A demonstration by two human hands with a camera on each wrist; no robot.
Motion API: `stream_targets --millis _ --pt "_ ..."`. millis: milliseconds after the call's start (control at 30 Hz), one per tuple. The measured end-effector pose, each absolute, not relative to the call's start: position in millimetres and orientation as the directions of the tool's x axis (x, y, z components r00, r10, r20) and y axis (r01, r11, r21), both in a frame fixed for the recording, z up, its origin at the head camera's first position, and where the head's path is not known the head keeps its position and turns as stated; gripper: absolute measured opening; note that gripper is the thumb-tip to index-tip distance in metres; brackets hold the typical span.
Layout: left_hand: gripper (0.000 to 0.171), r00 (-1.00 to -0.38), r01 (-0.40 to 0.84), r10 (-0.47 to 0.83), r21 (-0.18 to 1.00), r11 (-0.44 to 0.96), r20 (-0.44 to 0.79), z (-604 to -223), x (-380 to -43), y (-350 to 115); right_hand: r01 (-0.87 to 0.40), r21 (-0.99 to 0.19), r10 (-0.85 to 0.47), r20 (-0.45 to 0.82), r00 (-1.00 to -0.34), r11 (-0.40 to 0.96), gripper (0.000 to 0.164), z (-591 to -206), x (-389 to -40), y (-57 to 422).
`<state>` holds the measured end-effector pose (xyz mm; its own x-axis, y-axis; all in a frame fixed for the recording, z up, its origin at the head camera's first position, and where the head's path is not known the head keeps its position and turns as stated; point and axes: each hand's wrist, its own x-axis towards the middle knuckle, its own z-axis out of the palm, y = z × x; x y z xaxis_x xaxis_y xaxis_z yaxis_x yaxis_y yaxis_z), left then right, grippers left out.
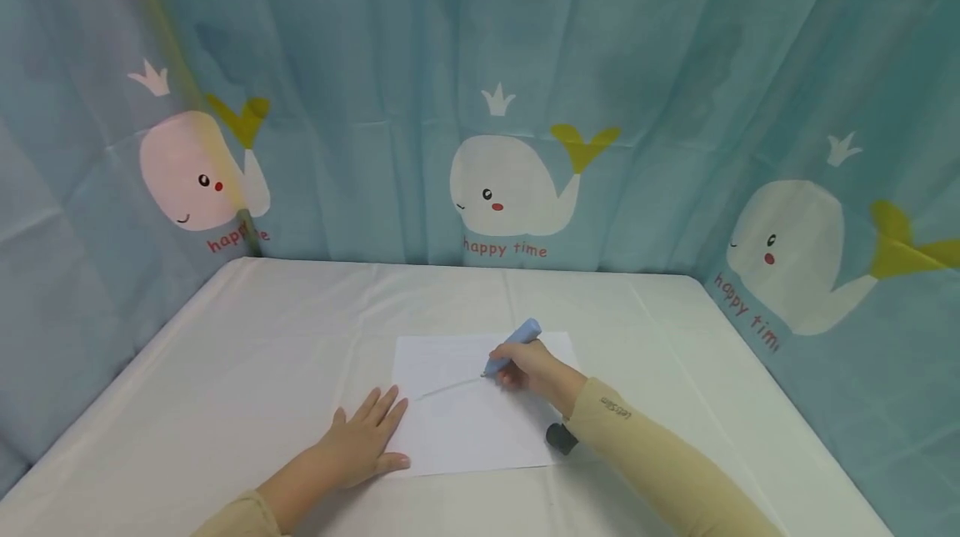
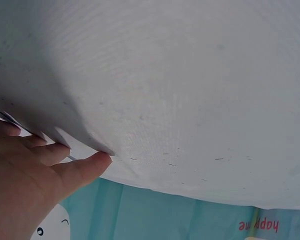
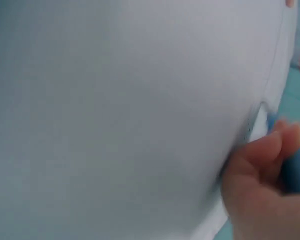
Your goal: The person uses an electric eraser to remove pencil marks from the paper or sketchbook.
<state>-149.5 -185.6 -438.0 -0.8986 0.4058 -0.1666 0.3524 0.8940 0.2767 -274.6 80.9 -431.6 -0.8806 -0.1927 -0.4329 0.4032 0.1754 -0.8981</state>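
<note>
A white sheet of paper (image 1: 465, 437) lies on the white-covered table. My right hand (image 1: 528, 366) pinches a thick, light blue pen (image 1: 519, 339), its narrow tip down at the sheet. From that tip a faint grey line (image 1: 450, 388) slants down to the left; whether it is drawn or cut I cannot tell. My left hand (image 1: 360, 441) rests with fingers spread at the paper's left edge, and the left wrist view shows its straight fingers (image 2: 85, 167). In the right wrist view the blue pen (image 3: 297, 170) is blurred and partly hidden by the thumb and fingers.
Beneath the right sleeve (image 1: 645, 454) shows a small dark round object (image 1: 561, 437). White cloth (image 1: 300, 320) covers the table. Behind and at both sides hangs a blue curtain (image 1: 360, 87) with whale prints.
</note>
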Motion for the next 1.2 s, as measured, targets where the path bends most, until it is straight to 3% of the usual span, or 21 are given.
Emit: stream_targets --millis 1200 --pt "0.084 -0.892 0.352 0.415 0.299 0.887 -0.181 -437.0 -150.1 -186.1 0.419 -0.888 -0.214 -0.454 -0.865 0.189 0.027 -431.0 -274.3 82.7"
